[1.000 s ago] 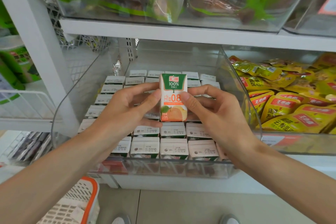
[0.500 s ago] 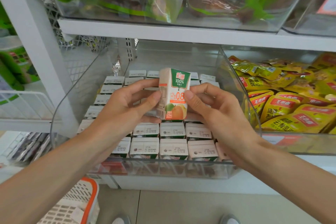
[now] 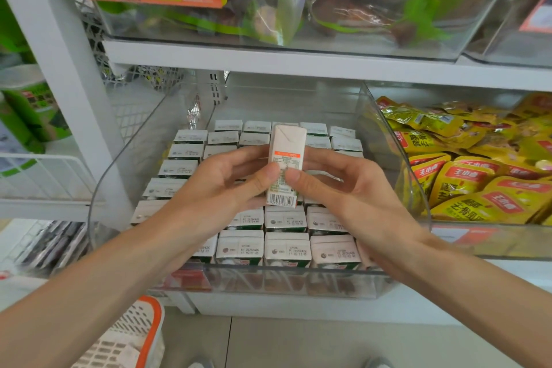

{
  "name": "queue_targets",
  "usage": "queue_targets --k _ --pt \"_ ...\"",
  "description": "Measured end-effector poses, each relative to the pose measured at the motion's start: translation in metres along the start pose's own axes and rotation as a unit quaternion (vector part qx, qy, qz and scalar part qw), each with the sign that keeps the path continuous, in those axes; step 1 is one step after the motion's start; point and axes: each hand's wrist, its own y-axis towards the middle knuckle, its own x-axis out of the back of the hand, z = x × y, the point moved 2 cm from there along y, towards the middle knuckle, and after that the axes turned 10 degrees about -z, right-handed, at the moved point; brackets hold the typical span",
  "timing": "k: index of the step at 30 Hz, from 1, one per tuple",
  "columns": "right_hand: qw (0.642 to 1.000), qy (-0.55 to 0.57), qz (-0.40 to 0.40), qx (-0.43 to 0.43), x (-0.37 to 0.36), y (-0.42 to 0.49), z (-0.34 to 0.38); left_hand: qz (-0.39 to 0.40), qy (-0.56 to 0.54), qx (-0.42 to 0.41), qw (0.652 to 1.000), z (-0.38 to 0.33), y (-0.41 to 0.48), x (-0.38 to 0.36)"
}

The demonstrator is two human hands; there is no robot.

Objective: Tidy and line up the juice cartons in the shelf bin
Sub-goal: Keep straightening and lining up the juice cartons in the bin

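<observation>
A small juice carton (image 3: 286,155) stands upright above the clear shelf bin (image 3: 268,281), its barcode side facing me. My left hand (image 3: 221,185) holds it from the left, thumb pressed on its front face. On the right, my right hand (image 3: 337,185) pinches it with the thumb on the front too. Beneath, several rows of cartons (image 3: 286,248) stand packed in the bin, white tops with printed dates showing. My hands hide the middle rows.
Yellow snack packets (image 3: 466,173) fill the clear bin to the right. A shelf board (image 3: 298,60) with bagged goods runs close overhead. A white upright post (image 3: 68,75) stands at left. An orange-rimmed white basket (image 3: 131,334) sits on the floor below.
The carton has been turned in my hands: its orange-and-green front faced me before, now the narrow barcode side does. Both hands stayed at the same height over the bin.
</observation>
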Motion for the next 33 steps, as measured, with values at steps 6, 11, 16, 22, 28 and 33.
queue_targets --k 6,11,16,22,28,33 --pt "0.999 -0.029 -0.003 0.022 0.0 0.001 0.0 -0.015 -0.013 0.017 1.0 -0.001 0.0 0.0" --pt "0.999 -0.028 -0.004 0.04 -0.001 0.0 -0.001 -0.047 -0.042 0.036 0.997 -0.002 0.002 0.0" --pt "0.999 -0.009 -0.006 0.037 0.0 0.001 0.002 -0.09 -0.077 0.054 0.991 0.001 0.003 0.005" --pt "0.998 -0.038 -0.019 0.037 0.0 0.002 0.002 -0.078 -0.052 0.04 0.995 0.001 0.002 0.005" --pt "0.992 0.084 -0.046 -0.083 0.0 0.007 0.007 -0.056 -0.02 0.014 0.998 -0.003 0.001 0.002" --pt "0.953 0.213 -0.031 -0.212 -0.005 0.013 0.009 -0.042 -0.026 0.021 0.999 -0.006 0.001 0.0"
